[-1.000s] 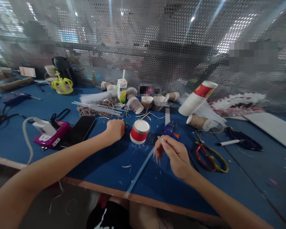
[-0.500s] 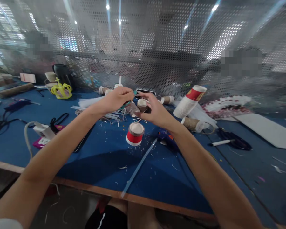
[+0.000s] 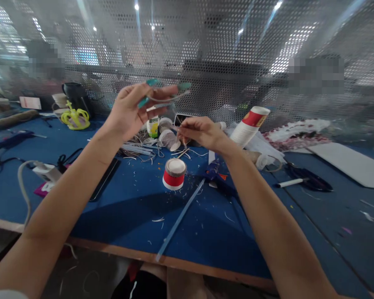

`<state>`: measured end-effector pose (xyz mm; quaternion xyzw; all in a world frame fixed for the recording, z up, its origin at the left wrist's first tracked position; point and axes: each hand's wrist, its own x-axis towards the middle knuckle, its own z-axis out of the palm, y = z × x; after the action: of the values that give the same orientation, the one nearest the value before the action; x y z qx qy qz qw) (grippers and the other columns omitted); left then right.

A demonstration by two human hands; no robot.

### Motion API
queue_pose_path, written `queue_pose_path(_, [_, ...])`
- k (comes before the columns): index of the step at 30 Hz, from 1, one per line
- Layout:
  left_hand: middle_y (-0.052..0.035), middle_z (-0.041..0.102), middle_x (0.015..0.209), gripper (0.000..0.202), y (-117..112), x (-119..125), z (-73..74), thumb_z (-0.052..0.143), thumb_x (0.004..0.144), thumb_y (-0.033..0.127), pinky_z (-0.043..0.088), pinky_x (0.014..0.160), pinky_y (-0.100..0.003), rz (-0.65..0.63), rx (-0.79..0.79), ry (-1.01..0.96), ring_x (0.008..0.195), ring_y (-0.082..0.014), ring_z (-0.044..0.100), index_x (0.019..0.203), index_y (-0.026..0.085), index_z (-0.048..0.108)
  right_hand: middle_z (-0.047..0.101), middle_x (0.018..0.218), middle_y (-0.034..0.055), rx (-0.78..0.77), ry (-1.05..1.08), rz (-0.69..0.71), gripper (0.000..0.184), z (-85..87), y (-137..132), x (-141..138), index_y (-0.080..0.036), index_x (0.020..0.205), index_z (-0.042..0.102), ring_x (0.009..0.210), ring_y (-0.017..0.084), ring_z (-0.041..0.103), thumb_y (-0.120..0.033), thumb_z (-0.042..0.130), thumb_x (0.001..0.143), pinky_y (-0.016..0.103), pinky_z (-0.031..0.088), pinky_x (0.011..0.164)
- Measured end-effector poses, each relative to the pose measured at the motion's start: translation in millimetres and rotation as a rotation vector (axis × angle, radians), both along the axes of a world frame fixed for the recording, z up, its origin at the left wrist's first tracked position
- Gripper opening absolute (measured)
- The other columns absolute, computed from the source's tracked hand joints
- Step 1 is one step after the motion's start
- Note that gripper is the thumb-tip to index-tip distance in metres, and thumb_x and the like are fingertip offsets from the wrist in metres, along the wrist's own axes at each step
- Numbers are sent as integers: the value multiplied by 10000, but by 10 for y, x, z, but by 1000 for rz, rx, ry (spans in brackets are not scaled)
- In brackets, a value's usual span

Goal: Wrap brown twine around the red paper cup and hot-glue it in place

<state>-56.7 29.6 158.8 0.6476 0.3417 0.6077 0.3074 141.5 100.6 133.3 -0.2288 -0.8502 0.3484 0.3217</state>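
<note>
My left hand [image 3: 134, 110] is raised above the blue table [image 3: 118, 207], its fingers curled round a thin pale strand [image 3: 166, 99] that runs between the fingertips. My right hand [image 3: 199, 131] is lower and to the right, its fingers pinched on the end of the same thin strand. Below the hands an upturned red and white paper cup [image 3: 173, 174] stands on the table. A long clear glue stick [image 3: 179, 220] lies slanted toward the table's front edge. A blue glue gun [image 3: 218, 176] lies under my right forearm.
A heap of twine [image 3: 137, 145], twine-wrapped cups [image 3: 170, 139] and a drink carton [image 3: 152, 124] lie at the back. A stack of paper cups [image 3: 247, 128] lies to the right, with a white pen [image 3: 289, 182] and dark scissors [image 3: 311, 178]. A phone [image 3: 104, 178], a yellow crown [image 3: 75, 118] and a perforated metal screen [image 3: 205, 50] are also here.
Both hands left the table, came together over the cups at the back, then my left hand rose higher, drawing out a thin strand while my right hand pinches its other end.
</note>
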Motion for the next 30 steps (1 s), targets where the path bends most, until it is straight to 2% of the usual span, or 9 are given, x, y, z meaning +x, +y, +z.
queue_pose_path(6, [10, 506, 1429, 262, 60, -164, 40, 221, 941, 284, 402, 1023, -264, 13, -38, -75, 1304, -120, 427, 761, 195, 389, 635, 562, -6, 416, -107, -389, 230, 169, 151, 444, -198, 643, 641, 563, 146, 576, -350, 644, 815, 310, 434, 616])
queue_pose_path(12, [16, 380, 1510, 359, -7, -218, 129, 129, 960, 273, 342, 1062, -243, 6, 31, -171, 1361, -93, 349, 980, 151, 466, 622, 575, 0, 598, -177, -504, 196, 150, 277, 621, -223, 627, 631, 635, 175, 558, -252, 646, 820, 363, 423, 728])
queue_pose_path(16, [122, 359, 1507, 493, -131, -287, 209, 66, 947, 300, 330, 1057, -238, 203, 98, -72, 1405, -132, 246, 1143, 189, 505, 614, 577, -3, 502, -219, -476, 200, 21, 390, 605, -216, 622, 617, 573, 150, 538, -236, 653, 817, 331, 431, 663])
queue_pose_path(18, [169, 329, 1513, 506, -141, -326, 193, 78, 934, 340, 349, 1025, -215, 205, 132, -11, 1405, -147, 239, 1144, 237, 528, 603, 567, -5, 433, -113, -467, 235, -32, 442, 599, -209, 602, 599, 565, 145, 555, -272, 666, 818, 322, 450, 637])
queue_pose_path(21, [15, 615, 1286, 423, -28, -361, 70, 301, 871, 478, 466, 926, -318, 32, 38, 64, 1231, -222, 488, 922, 193, 609, 617, 585, -1, 280, 93, -471, 266, -38, 478, 582, -199, 634, 591, 556, 142, 604, -331, 617, 864, 305, 490, 566])
queue_pose_path(23, [-81, 725, 982, 340, 109, -357, -54, 508, 780, 474, 502, 858, -388, -199, -186, 368, 988, -244, 622, 782, 161, 640, 634, 610, 3, 147, 249, -495, 270, 14, 454, 561, -191, 658, 583, 549, 131, 629, -320, 574, 895, 291, 509, 543])
queue_pose_path(25, [-88, 735, 863, 279, 255, -337, -181, 590, 744, 436, 502, 834, -389, -388, -386, 686, 842, -223, 643, 719, 169, 669, 653, 644, 6, 22, 405, -522, 254, 92, 393, 543, -184, 669, 567, 563, 110, 646, -269, 552, 908, 273, 522, 572])
queue_pose_path(27, [-63, 708, 726, 197, 382, -319, -297, 661, 672, 350, 490, 754, -337, -361, -486, 925, 713, -192, 609, 576, 181, 626, 673, 683, 11, -58, 488, -539, 237, 171, 322, 540, -179, 681, 553, 579, 83, 651, -222, 526, 913, 244, 513, 597])
queue_pose_path(30, [-27, 652, 651, 87, 515, -337, -429, 674, 611, 267, 448, 673, -291, -154, -579, 1196, 617, -167, 544, 601, 185, 646, 692, 719, 30, -104, 531, -585, 223, 248, 266, 574, -161, 687, 553, 541, 40, 610, -223, 524, 899, 191, 440, 512])
